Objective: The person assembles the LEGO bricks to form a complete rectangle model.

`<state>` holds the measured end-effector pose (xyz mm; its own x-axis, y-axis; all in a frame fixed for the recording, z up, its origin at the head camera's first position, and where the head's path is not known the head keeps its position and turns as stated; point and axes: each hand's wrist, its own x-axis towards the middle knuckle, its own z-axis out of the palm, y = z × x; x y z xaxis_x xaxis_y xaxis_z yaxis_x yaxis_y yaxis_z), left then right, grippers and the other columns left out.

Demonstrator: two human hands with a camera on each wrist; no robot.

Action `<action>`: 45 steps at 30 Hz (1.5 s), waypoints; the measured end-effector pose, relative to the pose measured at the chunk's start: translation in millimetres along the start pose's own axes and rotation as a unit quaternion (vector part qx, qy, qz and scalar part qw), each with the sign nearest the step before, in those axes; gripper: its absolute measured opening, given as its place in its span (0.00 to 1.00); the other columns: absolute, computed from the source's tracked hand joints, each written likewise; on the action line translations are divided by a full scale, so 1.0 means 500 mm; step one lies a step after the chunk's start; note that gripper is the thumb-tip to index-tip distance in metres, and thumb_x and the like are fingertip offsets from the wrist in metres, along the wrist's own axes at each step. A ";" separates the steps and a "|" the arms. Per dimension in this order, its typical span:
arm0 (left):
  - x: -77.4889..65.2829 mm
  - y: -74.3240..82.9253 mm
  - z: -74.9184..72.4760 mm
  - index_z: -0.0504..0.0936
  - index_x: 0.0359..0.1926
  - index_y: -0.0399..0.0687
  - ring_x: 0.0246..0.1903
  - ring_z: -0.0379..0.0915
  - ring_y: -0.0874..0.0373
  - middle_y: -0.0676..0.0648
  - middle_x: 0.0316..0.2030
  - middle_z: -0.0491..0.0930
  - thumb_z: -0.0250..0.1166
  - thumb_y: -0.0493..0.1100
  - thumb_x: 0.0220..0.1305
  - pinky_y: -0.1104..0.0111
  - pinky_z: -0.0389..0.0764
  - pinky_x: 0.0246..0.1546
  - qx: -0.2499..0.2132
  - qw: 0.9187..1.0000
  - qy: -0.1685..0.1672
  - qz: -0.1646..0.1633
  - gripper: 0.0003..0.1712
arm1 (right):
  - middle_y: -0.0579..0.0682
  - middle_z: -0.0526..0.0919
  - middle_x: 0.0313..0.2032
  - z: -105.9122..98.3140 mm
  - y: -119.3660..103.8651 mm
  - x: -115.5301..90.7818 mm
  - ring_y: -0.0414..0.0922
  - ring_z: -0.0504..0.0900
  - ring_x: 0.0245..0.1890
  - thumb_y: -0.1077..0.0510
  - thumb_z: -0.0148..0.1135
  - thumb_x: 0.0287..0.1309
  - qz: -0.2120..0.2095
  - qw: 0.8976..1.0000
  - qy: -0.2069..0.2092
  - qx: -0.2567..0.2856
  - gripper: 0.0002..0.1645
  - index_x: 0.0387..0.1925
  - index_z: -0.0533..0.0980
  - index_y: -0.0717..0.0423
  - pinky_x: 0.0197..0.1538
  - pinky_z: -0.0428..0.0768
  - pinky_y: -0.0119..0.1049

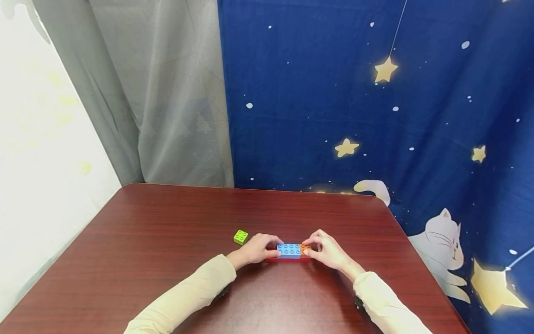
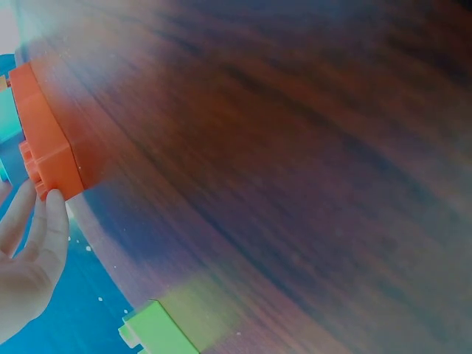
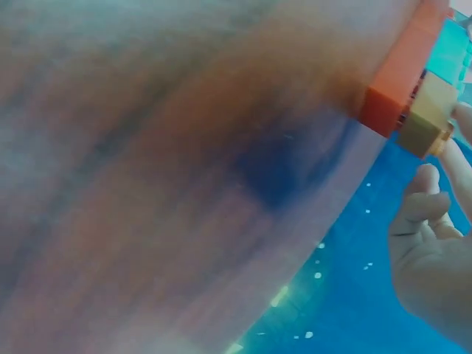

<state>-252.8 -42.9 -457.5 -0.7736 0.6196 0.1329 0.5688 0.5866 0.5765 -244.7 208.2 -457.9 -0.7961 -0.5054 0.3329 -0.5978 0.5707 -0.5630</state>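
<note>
A long red base of bricks [image 1: 288, 260] lies on the table, with a blue brick [image 1: 289, 250] and a smaller orange brick [image 1: 305, 247] side by side on top. At the left end, my left hand [image 1: 255, 249] pinches the blue brick between thumb and fingers. My right hand [image 1: 329, 251] has thumb and index finger on the orange brick's far and near edges. In the left wrist view, fingertips [image 2: 54, 203] lie by the exposed studs of the red brick [image 2: 48, 133]. The right wrist view has the orange brick [image 3: 429, 114] overhanging slightly.
Left of the stack, a small green brick [image 1: 240, 237] sits on the dark wood table [image 1: 200, 213]. Behind the table hang a grey curtain [image 1: 179, 116] and a blue star-patterned curtain [image 1: 300, 116].
</note>
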 end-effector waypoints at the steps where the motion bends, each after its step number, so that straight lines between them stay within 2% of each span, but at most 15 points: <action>1: 0.000 0.001 0.000 0.79 0.44 0.48 0.34 0.70 0.65 0.54 0.35 0.78 0.63 0.47 0.54 0.69 0.70 0.40 0.001 1.000 0.000 -0.001 0.16 | 0.46 0.72 0.28 -0.003 -0.002 0.001 0.38 0.66 0.20 0.61 0.68 0.42 0.002 1.000 -0.006 -0.001 0.12 0.34 0.80 0.55 0.23 0.68 0.28; 8: 0.000 -0.001 0.004 0.79 0.43 0.48 0.34 0.70 0.64 0.54 0.36 0.78 0.63 0.47 0.54 0.69 0.70 0.41 -0.003 1.000 0.002 0.002 0.15 | 0.46 0.73 0.28 -0.019 -0.013 0.011 0.38 0.67 0.21 0.61 0.68 0.42 0.024 0.998 -0.060 -0.011 0.13 0.35 0.80 0.55 0.25 0.69 0.29; 11: -0.001 -0.001 0.003 0.79 0.43 0.46 0.34 0.70 0.63 0.53 0.35 0.78 0.63 0.45 0.54 0.68 0.70 0.40 -0.008 1.000 0.004 0.005 0.15 | 0.46 0.73 0.28 -0.021 -0.017 0.013 0.38 0.67 0.20 0.62 0.68 0.42 0.029 0.997 -0.067 -0.014 0.13 0.35 0.79 0.55 0.25 0.69 0.30; 16: -0.006 -0.002 -0.001 0.79 0.42 0.44 0.32 0.70 0.63 0.53 0.34 0.78 0.62 0.47 0.55 0.67 0.71 0.38 -0.012 0.999 0.015 0.035 0.16 | 0.45 0.72 0.27 -0.020 -0.023 0.014 0.39 0.67 0.20 0.62 0.68 0.42 0.035 0.997 -0.071 -0.022 0.12 0.34 0.79 0.54 0.25 0.69 0.30; 19: -0.008 -0.002 -0.002 0.79 0.43 0.45 0.32 0.70 0.63 0.53 0.34 0.78 0.62 0.48 0.55 0.67 0.71 0.38 -0.016 0.999 0.015 0.033 0.16 | 0.46 0.72 0.28 -0.020 -0.027 0.015 0.41 0.68 0.21 0.62 0.68 0.42 0.036 0.996 -0.074 -0.023 0.12 0.34 0.79 0.55 0.26 0.69 0.30; 23: -0.005 -0.002 0.001 0.79 0.43 0.45 0.33 0.70 0.62 0.53 0.34 0.78 0.63 0.45 0.54 0.67 0.71 0.39 -0.014 1.000 0.012 0.015 0.16 | 0.47 0.72 0.27 -0.020 -0.032 0.015 0.42 0.68 0.22 0.63 0.68 0.42 0.040 0.996 -0.073 -0.018 0.11 0.33 0.79 0.55 0.26 0.69 0.30; 28: -0.001 -0.002 0.002 0.79 0.43 0.48 0.33 0.70 0.62 0.55 0.34 0.78 0.64 0.47 0.53 0.68 0.70 0.39 -0.009 1.000 0.008 0.006 0.16 | 0.48 0.71 0.27 -0.021 -0.030 0.014 0.40 0.67 0.21 0.63 0.68 0.42 0.051 0.996 -0.074 -0.019 0.11 0.33 0.79 0.54 0.25 0.69 0.30; 36: 0.000 0.000 -0.001 0.79 0.43 0.48 0.33 0.70 0.62 0.55 0.34 0.77 0.64 0.46 0.54 0.68 0.71 0.39 -0.004 1.000 0.012 0.012 0.15 | 0.47 0.69 0.28 -0.018 -0.020 0.009 0.41 0.67 0.21 0.62 0.67 0.44 0.050 0.996 -0.068 0.000 0.12 0.35 0.79 0.54 0.24 0.69 0.30; 45: -0.002 0.000 -0.001 0.79 0.44 0.48 0.34 0.70 0.60 0.55 0.34 0.77 0.63 0.47 0.54 0.68 0.70 0.39 -0.011 1.000 0.004 0.005 0.16 | 0.43 0.70 0.28 -0.006 -0.006 -0.003 0.38 0.66 0.21 0.59 0.68 0.44 0.031 0.998 -0.042 -0.030 0.15 0.38 0.79 0.51 0.25 0.68 0.28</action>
<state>-252.1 -43.6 -457.1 -0.7698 0.6214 0.1456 0.5709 0.5684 0.5924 -241.7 209.2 -454.5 -0.8222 -0.5195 0.2329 -0.5548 0.6394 -0.5324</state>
